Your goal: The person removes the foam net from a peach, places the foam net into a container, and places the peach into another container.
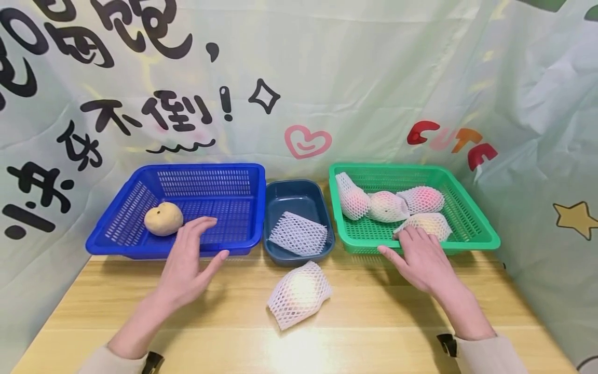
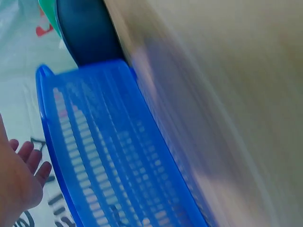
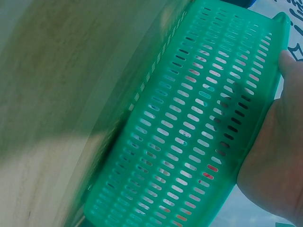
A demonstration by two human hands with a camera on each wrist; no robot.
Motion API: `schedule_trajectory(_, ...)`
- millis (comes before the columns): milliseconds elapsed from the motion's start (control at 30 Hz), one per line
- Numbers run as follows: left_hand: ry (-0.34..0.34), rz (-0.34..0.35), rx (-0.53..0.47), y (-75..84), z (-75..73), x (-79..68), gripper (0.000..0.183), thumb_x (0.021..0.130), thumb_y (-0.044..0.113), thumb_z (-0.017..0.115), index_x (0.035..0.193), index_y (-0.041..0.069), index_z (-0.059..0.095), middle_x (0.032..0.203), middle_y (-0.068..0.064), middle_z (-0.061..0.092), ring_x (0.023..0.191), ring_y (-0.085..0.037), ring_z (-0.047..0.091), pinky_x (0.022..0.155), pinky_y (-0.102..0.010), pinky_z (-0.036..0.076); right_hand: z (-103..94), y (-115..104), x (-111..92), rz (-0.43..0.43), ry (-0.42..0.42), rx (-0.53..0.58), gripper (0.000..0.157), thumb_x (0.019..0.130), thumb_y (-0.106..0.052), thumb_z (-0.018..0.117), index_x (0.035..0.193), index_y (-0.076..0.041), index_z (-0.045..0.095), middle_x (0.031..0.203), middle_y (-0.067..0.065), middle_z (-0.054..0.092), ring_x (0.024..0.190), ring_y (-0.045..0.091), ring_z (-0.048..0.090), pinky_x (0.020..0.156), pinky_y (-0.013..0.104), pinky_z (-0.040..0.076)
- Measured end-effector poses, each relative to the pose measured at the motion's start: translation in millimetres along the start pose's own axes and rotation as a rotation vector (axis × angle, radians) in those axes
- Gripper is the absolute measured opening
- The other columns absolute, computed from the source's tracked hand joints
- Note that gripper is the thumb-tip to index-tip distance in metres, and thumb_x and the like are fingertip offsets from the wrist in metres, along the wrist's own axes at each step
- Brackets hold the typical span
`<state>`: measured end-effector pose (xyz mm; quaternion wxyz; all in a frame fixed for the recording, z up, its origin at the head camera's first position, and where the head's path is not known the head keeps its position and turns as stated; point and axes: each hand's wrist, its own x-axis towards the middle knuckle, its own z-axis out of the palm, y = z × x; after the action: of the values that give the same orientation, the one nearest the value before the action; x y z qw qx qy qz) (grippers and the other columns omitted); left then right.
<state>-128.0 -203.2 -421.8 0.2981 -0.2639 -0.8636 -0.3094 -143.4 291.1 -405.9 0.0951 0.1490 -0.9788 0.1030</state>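
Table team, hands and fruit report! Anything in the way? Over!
Left hand empty, at blue basket. Right hand over green basket, by nearest netted fruit; grip unclear. Nothing obviously blocking.

Cloth backdrop [image 1: 374, 67] carries lettering: "CUTE" [image 1: 463, 136] in red, pink and orange, right of centre; black Chinese "快乐不倒!" [image 1: 109, 115] at left; above, larger black "饱," [image 1: 161, 26] upper left, neighbouring characters cut by frame edge.

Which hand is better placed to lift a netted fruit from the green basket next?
Probably the right hand: it reaches into the green basket at the nearest netted fruit, while the left hand is at the blue basket.
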Motion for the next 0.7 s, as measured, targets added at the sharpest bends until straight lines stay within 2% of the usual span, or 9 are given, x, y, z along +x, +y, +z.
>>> schedule_trajectory(100, -0.031, 0.01, -0.044, 11.2, 6.9, 1.5, 0.062, 0.097, 0.035, 0.065, 0.145, 0.0, 0.047, 0.146, -0.019, 0.051, 0.134, -0.038, 0.046, 0.117, -0.04, 0.031, 0.1, 0, 0, 0.003, -0.004, -0.002, 0.06, 0.105, -0.055, 0.053, 0.122, 0.002, 0.06, 0.114, 0.016, 0.06, 0.109, 0.038, 0.055, 0.082, 0.051, 0.039)
schedule_trajectory(333, -0.164, 0.054, -0.091, 36.7, 23.5, 3.6, 0.067, 0.093, 0.031, 0.07, 0.148, 0.002, 0.044, 0.151, -0.014, 0.047, 0.137, -0.032, 0.045, 0.114, -0.053, 0.038, 0.5, 0, 0, 0.002, -0.005, -0.008, 0.06, 0.105, -0.055, 0.053, 0.121, 0.003, 0.06, 0.114, 0.017, 0.06, 0.109, 0.038, 0.055, 0.083, 0.052, 0.039)
schedule_trajectory(567, -0.266, 0.128, -0.132, 56.7, 41.3, 4.0, 0.07, 0.096, 0.039, 0.069, 0.149, 0.004, 0.042, 0.153, -0.011, 0.045, 0.139, -0.027, 0.044, 0.114, -0.05, 0.039, 0.5, 0, -1, 0.004, -0.004, -0.007, 0.06, 0.105, -0.055, 0.054, 0.12, 0.003, 0.061, 0.113, 0.017, 0.06, 0.108, 0.038, 0.055, 0.083, 0.052, 0.039)
schedule_trajectory(700, -0.352, 0.157, -0.142, 66.0, 50.5, 2.2, 0.07, 0.099, 0.047, 0.065, 0.15, 0.005, 0.04, 0.155, -0.008, 0.041, 0.142, -0.024, 0.041, 0.117, -0.047, 0.039, 0.7, 0, -1, 0.002, -0.008, -0.008, 0.06, 0.104, -0.055, 0.054, 0.12, 0.002, 0.061, 0.113, 0.016, 0.06, 0.107, 0.038, 0.055, 0.083, 0.052, 0.039)
